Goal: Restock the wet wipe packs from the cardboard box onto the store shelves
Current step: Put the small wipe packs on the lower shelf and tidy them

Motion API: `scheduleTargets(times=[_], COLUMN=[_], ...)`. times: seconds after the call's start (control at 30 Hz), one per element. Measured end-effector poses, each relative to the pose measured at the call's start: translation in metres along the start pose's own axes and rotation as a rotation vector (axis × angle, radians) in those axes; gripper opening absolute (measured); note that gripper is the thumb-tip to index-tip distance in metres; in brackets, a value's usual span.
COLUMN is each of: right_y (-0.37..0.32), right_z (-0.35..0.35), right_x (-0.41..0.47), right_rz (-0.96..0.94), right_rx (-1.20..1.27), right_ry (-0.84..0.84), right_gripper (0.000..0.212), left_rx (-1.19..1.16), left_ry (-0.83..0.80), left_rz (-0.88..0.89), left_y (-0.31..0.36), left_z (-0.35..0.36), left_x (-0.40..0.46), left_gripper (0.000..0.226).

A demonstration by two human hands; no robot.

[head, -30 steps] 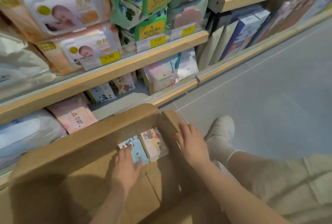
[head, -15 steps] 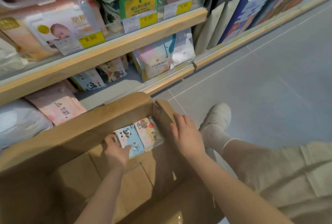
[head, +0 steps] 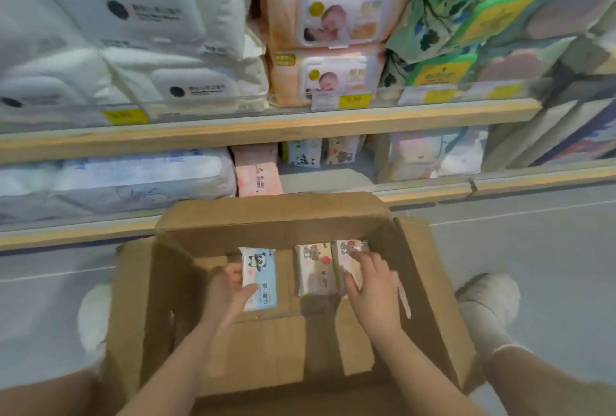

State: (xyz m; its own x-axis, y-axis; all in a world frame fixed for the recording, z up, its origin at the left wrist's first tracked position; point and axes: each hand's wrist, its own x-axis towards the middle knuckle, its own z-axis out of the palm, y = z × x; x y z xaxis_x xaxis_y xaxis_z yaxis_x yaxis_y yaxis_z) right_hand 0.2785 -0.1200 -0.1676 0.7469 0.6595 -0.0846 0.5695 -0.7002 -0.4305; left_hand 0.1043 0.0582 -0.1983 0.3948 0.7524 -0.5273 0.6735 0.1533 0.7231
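Head cam, the only view: looking straight down into an open cardboard box [head: 430,299] sitting on the grey floor right in front of the store shelves [head: 266,130]. Inside the box are three small wet wipe packs. The left hand [head: 228,295] has the blue panda pack [head: 259,277], thumb across its front face and fingers curled round the left edge, so it's properly gripped. Can't really tell if that pack is lifted off the box bottom or just resting on it. The right hand [head: 373,292] is on the rightmost of two cream packs, the one with the red cartoon print [head: 350,259]: fingers spread over the top, thumb at its left side against the seam with the neighbouring cream pack [head: 315,269]. Those two lie side by side, touching, near the far wall of the box.

On the lower shelf behind the box there's a pink pack [head: 256,170], then matching panda [head: 303,153] and cream minis [head: 341,148] standing further back. Upper shelf has big white wipe bundles [head: 133,32] and baby-photo packs [head: 328,15] with yellow price tags [head: 353,101] on the rail. A white shoe [head: 486,302] shows on each side of the box.
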Motion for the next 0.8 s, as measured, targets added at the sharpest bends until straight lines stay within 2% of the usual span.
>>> scheduleTargets(times=[0.2,0.4,0.5,0.6,0.63,0.73,0.8], right_y=[-0.014,-0.025,-0.03,-0.033,-0.031,-0.027,-0.028], right_z=[0.055,0.097,0.11,0.109,0.107,0.095,0.081], right_x=[0.012,0.036,0.045,0.053,0.056,0.059,0.057], right_rz=[0.125,0.369,0.378,0.447,0.482,0.516,0.533], right_rx=[0.131,0.143,-0.005,0.069,0.075,0.062,0.15], right_ry=[-0.204,-0.412,-0.428,-0.378,-0.37,-0.424,-0.431], right_gripper=[0.032,0.05,0.067,0.072,0.067,0.033,0.018], left_rx=[-0.072,-0.049,-0.028,-0.026,-0.024,-0.013,-0.016], left_ry=[0.032,0.031,0.009,-0.014,-0.021,-0.024,-0.026], left_rz=[-0.076,-0.123,-0.122,-0.108,-0.098,-0.047,-0.014], left_y=[-0.032,-0.052,-0.055,-0.052,-0.049,-0.04,-0.032], left_z=[-0.021,-0.026,-0.025,-0.024,-0.024,-0.026,-0.027], left_x=[0.003,0.011,0.011,0.009,0.008,0.005,0.003], left_gripper=[0.031,0.035,0.034,0.031,0.03,0.026,0.025])
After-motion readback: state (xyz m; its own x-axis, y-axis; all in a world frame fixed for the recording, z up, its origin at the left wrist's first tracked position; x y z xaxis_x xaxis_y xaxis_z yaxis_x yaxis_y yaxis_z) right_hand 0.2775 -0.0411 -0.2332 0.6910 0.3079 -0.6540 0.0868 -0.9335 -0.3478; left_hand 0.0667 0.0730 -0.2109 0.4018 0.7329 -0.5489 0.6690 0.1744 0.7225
